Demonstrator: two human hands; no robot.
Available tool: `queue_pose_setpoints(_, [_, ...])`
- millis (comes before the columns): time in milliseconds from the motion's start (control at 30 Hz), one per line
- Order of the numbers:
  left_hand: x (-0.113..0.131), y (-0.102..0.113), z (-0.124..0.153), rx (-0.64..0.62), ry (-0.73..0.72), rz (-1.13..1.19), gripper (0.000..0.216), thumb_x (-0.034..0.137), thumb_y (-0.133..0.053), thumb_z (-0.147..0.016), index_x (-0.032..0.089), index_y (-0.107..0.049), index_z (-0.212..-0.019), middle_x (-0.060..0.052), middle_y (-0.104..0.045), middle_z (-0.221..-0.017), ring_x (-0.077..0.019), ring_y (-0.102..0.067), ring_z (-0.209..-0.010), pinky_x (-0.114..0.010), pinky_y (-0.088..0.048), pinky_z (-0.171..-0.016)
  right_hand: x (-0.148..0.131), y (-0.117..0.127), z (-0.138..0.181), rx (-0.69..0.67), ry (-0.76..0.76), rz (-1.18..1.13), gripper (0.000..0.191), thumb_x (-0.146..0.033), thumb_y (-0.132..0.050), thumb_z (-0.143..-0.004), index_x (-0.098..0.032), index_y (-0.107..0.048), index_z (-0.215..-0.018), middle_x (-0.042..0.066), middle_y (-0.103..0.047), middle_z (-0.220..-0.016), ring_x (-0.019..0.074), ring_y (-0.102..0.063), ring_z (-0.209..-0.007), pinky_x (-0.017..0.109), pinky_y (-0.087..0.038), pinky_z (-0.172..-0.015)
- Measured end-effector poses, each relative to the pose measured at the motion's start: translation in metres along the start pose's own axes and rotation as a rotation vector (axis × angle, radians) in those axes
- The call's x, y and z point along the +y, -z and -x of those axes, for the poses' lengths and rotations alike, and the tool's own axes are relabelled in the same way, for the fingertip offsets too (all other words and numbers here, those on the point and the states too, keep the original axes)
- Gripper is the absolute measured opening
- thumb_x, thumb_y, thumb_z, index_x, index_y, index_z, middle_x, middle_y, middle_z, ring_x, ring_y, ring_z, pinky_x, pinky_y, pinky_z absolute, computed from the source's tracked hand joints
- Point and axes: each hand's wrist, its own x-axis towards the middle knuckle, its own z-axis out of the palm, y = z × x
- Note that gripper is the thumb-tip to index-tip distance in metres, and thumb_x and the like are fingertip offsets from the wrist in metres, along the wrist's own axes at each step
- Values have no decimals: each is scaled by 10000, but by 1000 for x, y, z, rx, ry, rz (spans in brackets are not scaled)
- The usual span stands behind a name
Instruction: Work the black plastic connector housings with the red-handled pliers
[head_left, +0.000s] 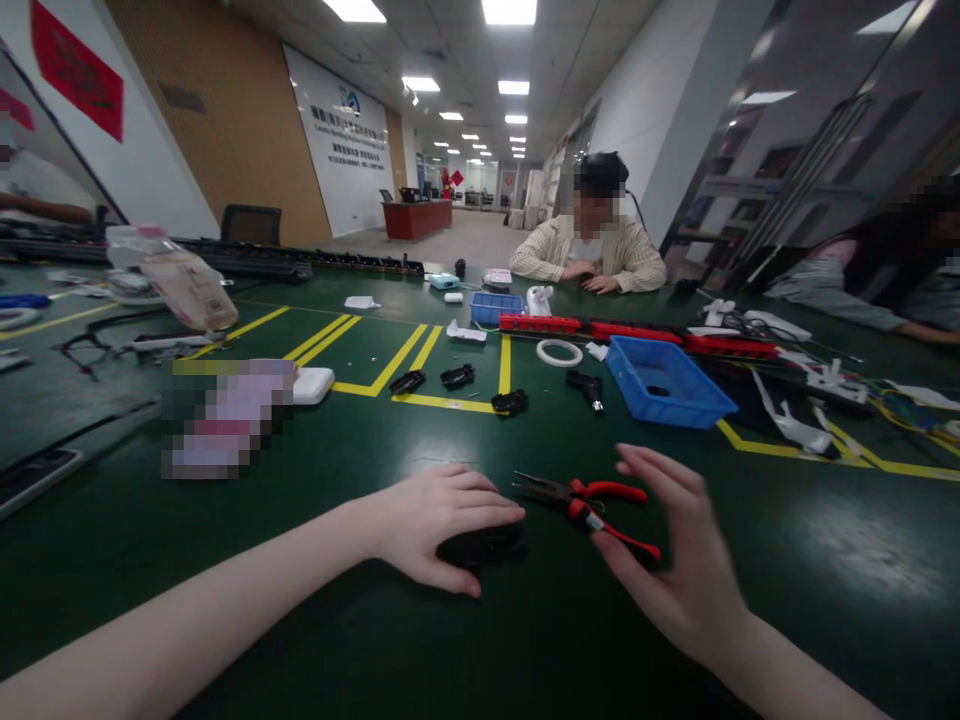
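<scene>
My left hand lies over a small black part on the green table, fingers curved around it. Red-handled pliers lie just right of it, jaws pointing left. My right hand hovers beside the pliers' handles with fingers spread and curved, holding nothing; it is slightly blurred.
A blue bin stands behind the pliers, with small black parts and a white tape ring on yellow floor-style markings. A white box sits left. One person sits across the table, another at the right edge.
</scene>
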Motion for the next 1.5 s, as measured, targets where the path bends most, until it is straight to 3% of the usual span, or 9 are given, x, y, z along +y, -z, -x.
queue_pose_setpoints(67, [1, 0, 0, 4, 19, -9, 682, 521, -626, -821, 211, -407, -1388, -84, -525, -1363, -247, -488, -1201, -366, -348, -1016, 11, -19, -12, -146, -51, 72, 674, -489, -566, -838, -188, -351, -1401, 165, -470, -1365, 303, -476, -1226, 507, -447, -974])
queue_pose_setpoints(167, [2, 0, 1, 7, 41, -36, 628, 519, -648, -811, 203, -472, -1325, -85, -546, -1316, -238, -516, -1149, -349, -371, -974, 19, -32, -16, -363, -140, 156, 676, -581, -527, -827, -159, -435, -1347, 156, -530, -1313, 314, -490, -1208, 517, -421, -988])
queue_pose_setpoints(267, [1, -1, 2, 16, 43, -64, 619, 540, -659, -796, 187, -504, -1281, -88, -566, -1262, -236, -529, -1111, -341, -380, -942, 19, -31, -16, -421, -168, 183, 572, -564, -457, -871, -159, -522, -1270, 141, -582, -1221, 286, -536, -1122, 474, -439, -938])
queue_pose_setpoints(533, [-5, -4, 3, 99, 28, -144, 704, 700, -653, -692, 183, -569, -1163, -79, -614, -1109, -236, -562, -957, -344, -359, -815, 23, -28, -18, -351, -105, 175, 454, -541, -486, -866, -168, -603, -1097, 111, -614, -1081, 257, -563, -985, 418, -456, -806])
queue_pose_setpoints(667, [-4, -4, 4, 118, 68, -140, 706, 728, -644, -670, 198, -576, -1132, -85, -610, -1111, -250, -559, -972, -369, -351, -864, 22, -26, -16, -284, -41, 170, 443, -535, -499, -863, -165, -598, -1086, 108, -618, -1065, 246, -568, -962, 405, -461, -792])
queue_pose_setpoints(833, [-6, -5, 4, 150, 33, -108, 683, 711, -648, -683, 187, -552, -1111, -128, -503, -1344, -285, -506, -1161, -408, -307, -1011, 22, -28, -14, -201, 30, 173, 430, -521, -522, -855, -162, -588, -1083, 113, -618, -1051, 251, -574, -955, 403, -478, -782])
queue_pose_setpoints(1000, [-5, -5, 2, 140, 17, -35, 566, 662, -668, -708, 188, -560, -998, -93, -617, -1188, -253, -557, -1085, -363, -356, -962, 22, -24, -15, -133, 95, 149, 417, -498, -536, -854, -146, -574, -1075, 120, -614, -1029, 231, -593, -902, 368, -502, -735])
queue_pose_setpoints(1267, [0, -3, 1, 144, 103, -58, 784, 678, -661, -705, 161, -478, -1266, -111, -601, -1207, -268, -556, -1088, -374, -351, -947, 6, -18, -16, -111, 299, 126, 403, -461, -581, -838, -131, -583, -1070, 120, -640, -988, 208, -607, -862, 326, -501, -701])
queue_pose_setpoints(1500, [4, -4, -2, 130, 136, -115, 777, 717, -625, -706, 161, -517, -1237, -107, -601, -1175, -260, -556, -1033, -358, -365, -878, 2, -21, -15, -153, 289, 84, 378, -435, -588, -836, -132, -600, -1062, 117, -648, -974, 203, -613, -850, 327, -504, -706])
